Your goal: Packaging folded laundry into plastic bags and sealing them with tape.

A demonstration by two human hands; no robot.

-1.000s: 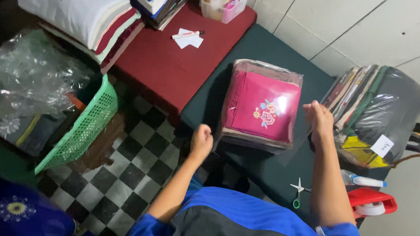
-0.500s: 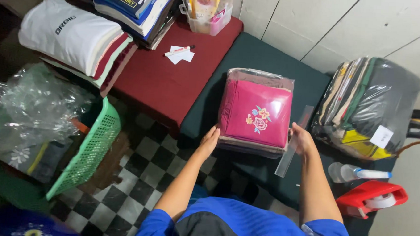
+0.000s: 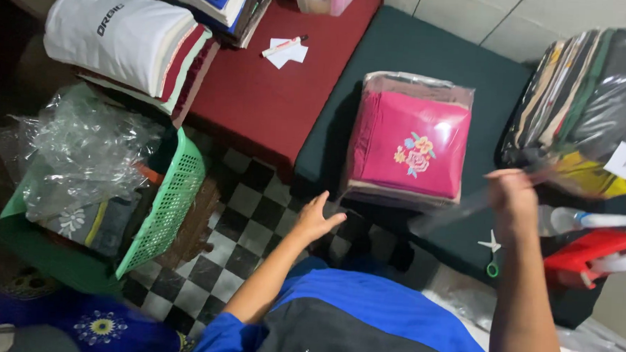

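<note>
Beside the pink packet, right hand grips a clear strip; left hand open.

At centre frame you have a clear plastic package of folded pink cloth with a flower motif, lying on the dark green pad. At upper right sits a bigger clear-wrapped bundle of stacked cloths, bearing a small white rectangular label on its lower right corner.
</note>
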